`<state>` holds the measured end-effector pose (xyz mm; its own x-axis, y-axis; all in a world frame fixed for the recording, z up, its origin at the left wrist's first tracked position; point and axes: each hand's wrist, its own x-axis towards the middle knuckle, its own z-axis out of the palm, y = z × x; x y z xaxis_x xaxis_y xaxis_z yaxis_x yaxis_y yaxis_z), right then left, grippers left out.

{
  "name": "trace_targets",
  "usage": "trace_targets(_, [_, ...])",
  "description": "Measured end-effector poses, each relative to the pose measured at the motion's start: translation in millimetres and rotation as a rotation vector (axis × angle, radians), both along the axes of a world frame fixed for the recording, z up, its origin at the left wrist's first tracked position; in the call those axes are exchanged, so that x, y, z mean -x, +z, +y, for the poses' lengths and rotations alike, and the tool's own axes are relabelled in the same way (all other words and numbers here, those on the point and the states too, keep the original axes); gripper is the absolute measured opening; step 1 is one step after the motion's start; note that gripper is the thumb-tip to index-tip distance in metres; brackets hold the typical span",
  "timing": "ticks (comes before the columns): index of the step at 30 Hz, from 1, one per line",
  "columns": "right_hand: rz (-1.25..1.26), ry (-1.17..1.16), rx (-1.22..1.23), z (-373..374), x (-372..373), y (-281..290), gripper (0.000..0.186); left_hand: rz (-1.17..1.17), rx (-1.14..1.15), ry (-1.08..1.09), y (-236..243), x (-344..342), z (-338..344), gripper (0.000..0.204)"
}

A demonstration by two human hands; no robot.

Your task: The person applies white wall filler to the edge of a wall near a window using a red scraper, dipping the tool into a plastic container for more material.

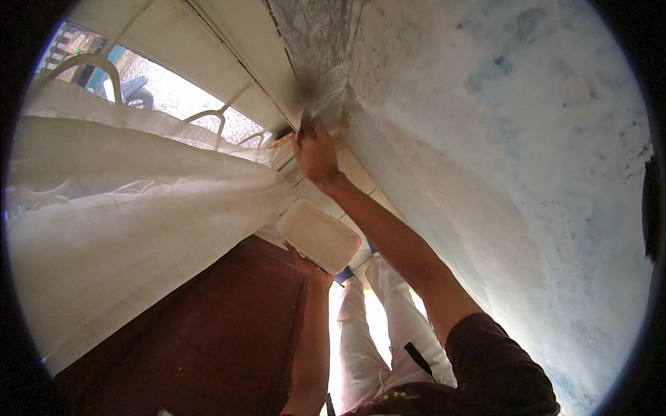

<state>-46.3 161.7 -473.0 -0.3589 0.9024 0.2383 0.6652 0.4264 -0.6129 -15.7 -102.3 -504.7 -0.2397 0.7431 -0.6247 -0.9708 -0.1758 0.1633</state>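
My left hand (311, 268) grips a pale rectangular plastic tub (319, 236) from below and the near side. The tub has rounded corners and a bit of red along its right edge; I cannot tell what, if anything, is in it. Stretched up into the wall corner, my right hand (318, 154) is closed with its fingers toward the stained grey wall (322, 38). A dark blur lies just beyond those fingers, so what they hold cannot be made out.
A sheer white curtain (139, 187) hangs at the left, in front of a window frame (229, 69) with curved bars. Below it is a dark red-brown wooden surface (229, 326). A patchy pale blue-white wall (485, 159) rises close on the right. Floor tiles (355, 166) show below.
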Motion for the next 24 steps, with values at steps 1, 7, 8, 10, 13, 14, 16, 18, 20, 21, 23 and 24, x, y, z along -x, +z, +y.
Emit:
trace_targets(1, [0.016, 0.116, 0.101, -12.3, -1.6, 4.8, 0.054, 0.008, 0.006, 0.006, 3.7, -0.6, 0.1, 0.075])
trace_targets(7, [0.072, -0.077, -0.267, 8.5, -54.3, -11.0, 0.026, -0.05, -0.034, -0.011, 3.8, 0.0, 1.8, 0.077])
trace_targets(8, [0.075, -0.071, -0.266, 22.5, -57.0, -5.5, 0.026, -0.058, -0.023, -0.002, -1.4, 1.0, 0.8, 0.078])
trace_targets(10, [0.195, -0.184, -0.202, 47.4, -55.4, 13.4, 0.024, -0.065, -0.008, 0.014, -4.3, 3.0, -2.5, 0.078])
trace_targets(13, [0.064, -0.134, -0.005, 59.8, -36.6, 31.6, 0.049, -0.141, -0.022, 0.024, 6.0, -0.1, 1.3, 0.077])
trace_targets(14, [-0.026, -0.184, -0.242, 67.2, -37.1, 7.8, 0.051, -0.02, 0.043, 0.018, 22.2, -10.3, 15.9, 0.078])
trace_targets(16, [-0.062, -0.121, -0.299, 56.7, -17.5, -8.1, 0.052, 0.119, 0.114, 0.038, 28.2, -13.5, 19.8, 0.078])
trace_targets(18, [-0.058, 0.041, -0.128, 24.7, -4.1, 13.5, 0.053, -0.036, 0.094, 0.095, 16.2, -7.9, 7.1, 0.079])
trace_targets(20, [-0.053, 0.085, -0.019, 6.3, -19.8, 19.3, 0.051, -0.058, -0.009, 0.036, 16.4, -6.9, 9.8, 0.08])
trace_targets(21, [-0.048, 0.126, 0.092, 4.7, -28.4, 20.0, 0.049, -0.041, -0.055, 0.002, 19.3, -7.1, 11.8, 0.08])
trace_targets(23, [0.012, 0.029, -0.043, 16.3, -51.9, 7.2, 0.034, -0.015, -0.096, -0.044, 23.1, -10.7, 15.4, 0.081])
trace_targets(24, [0.072, -0.065, -0.176, 24.8, -62.9, -0.9, 0.022, -0.007, -0.089, -0.053, 23.9, -12.9, 17.2, 0.081])
